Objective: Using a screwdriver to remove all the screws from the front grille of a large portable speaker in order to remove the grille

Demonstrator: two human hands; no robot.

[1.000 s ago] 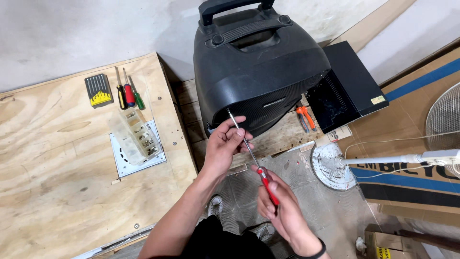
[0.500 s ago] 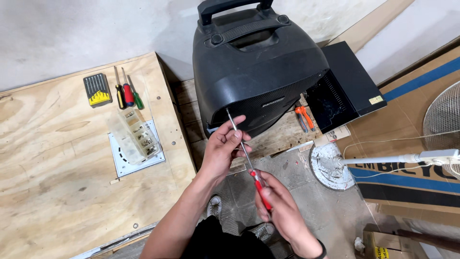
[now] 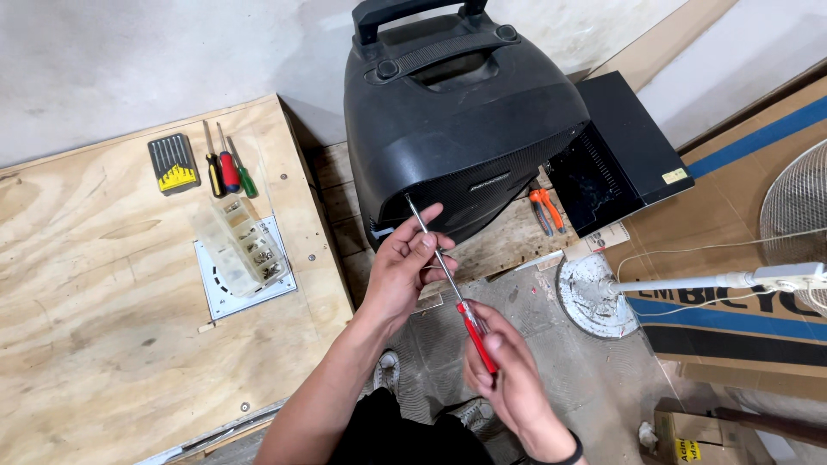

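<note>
My right hand (image 3: 508, 379) grips the red handle of a long screwdriver (image 3: 473, 328). Its thin metal shaft runs up and left, tip near the lower front of a large black portable speaker (image 3: 457, 129). My left hand (image 3: 409, 263) pinches the shaft about midway, fingers curled around it. The speaker stands upright with a carry handle on top, resting on wooden planks just beyond my hands.
A plywood bench (image 3: 103, 344) at left carries a clear parts box (image 3: 245, 245) on a white plate, a bit set (image 3: 172, 162) and three screwdrivers (image 3: 228, 168). Orange pliers (image 3: 547, 209), a black box (image 3: 616, 159), a fan stand (image 3: 689, 282) and cardboard lie to the right.
Both hands and the screwdriver stay nearly in place. My right hand has slid slightly down the red handle, and the view has shifted a little.
</note>
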